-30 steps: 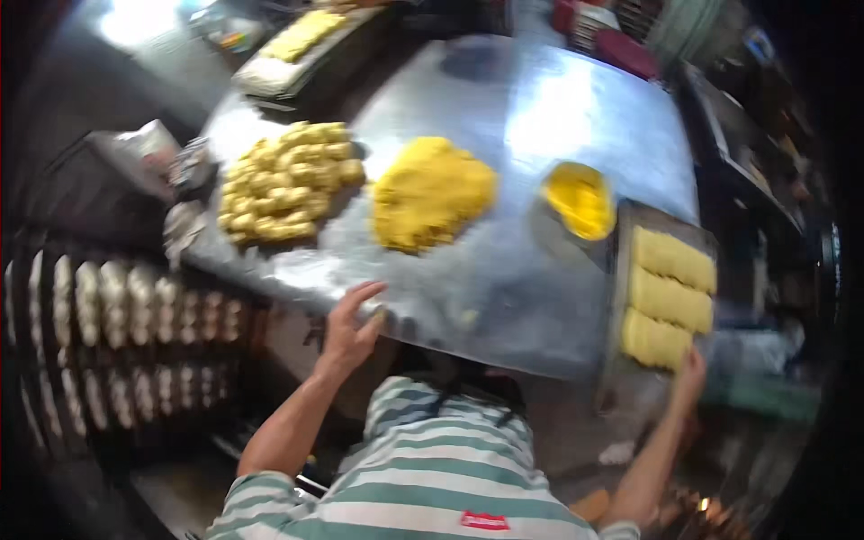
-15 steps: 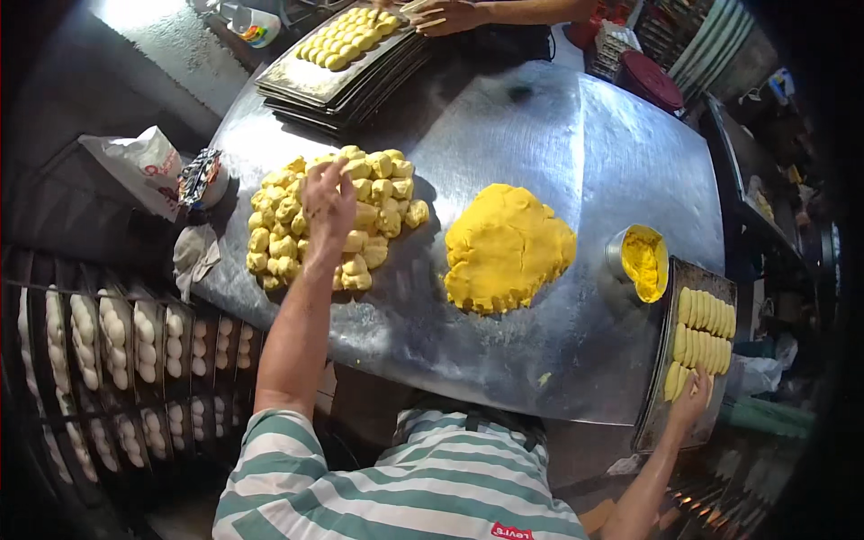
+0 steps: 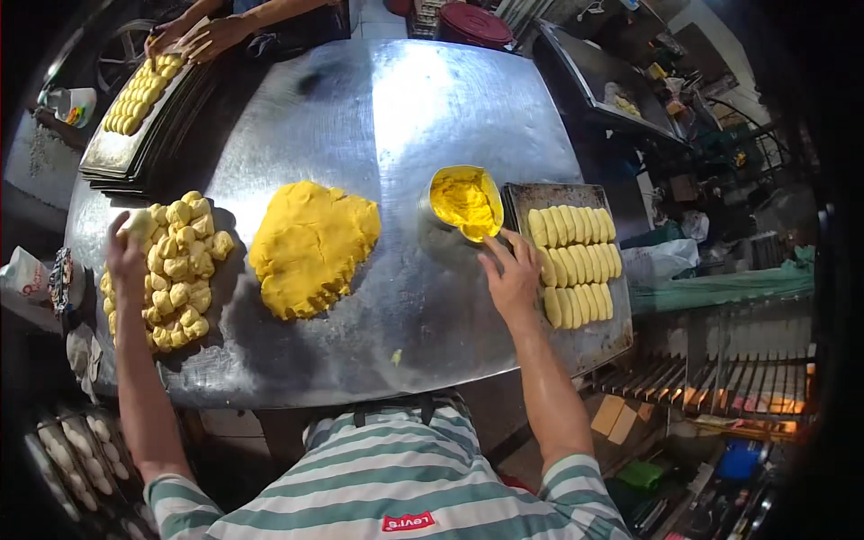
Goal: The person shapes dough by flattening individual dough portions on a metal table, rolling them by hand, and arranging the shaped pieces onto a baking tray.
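My left hand [image 3: 127,252] is at the left side of a pile of pale yellow dough pieces [image 3: 178,261], fingers bent against one pale dough piece [image 3: 138,224]. My right hand [image 3: 513,273] is open, fingers apart and bare, its fingertips by the rim of a metal can [image 3: 468,202] holding deep yellow paste. Right beside that hand lies a dark baking tray [image 3: 562,196] with rows of finger-shaped dough rolls [image 3: 576,261]. Between my hands a large flattened mass of yellow dough [image 3: 315,247] rests on the metal table [image 3: 432,315].
At the far left, another person's hands [image 3: 211,36] work over dough rolls on a stack of trays [image 3: 148,144]. A white bag [image 3: 25,274] and a cloth [image 3: 83,355] are at the left edge. Racked dough [image 3: 85,459] stands lower left; a dark red lid [image 3: 474,24] is beyond the table.
My view has swung right. My right hand has left the dough rolls on the tray and moved to the can. My left hand has shifted to the left side of the dough pile.
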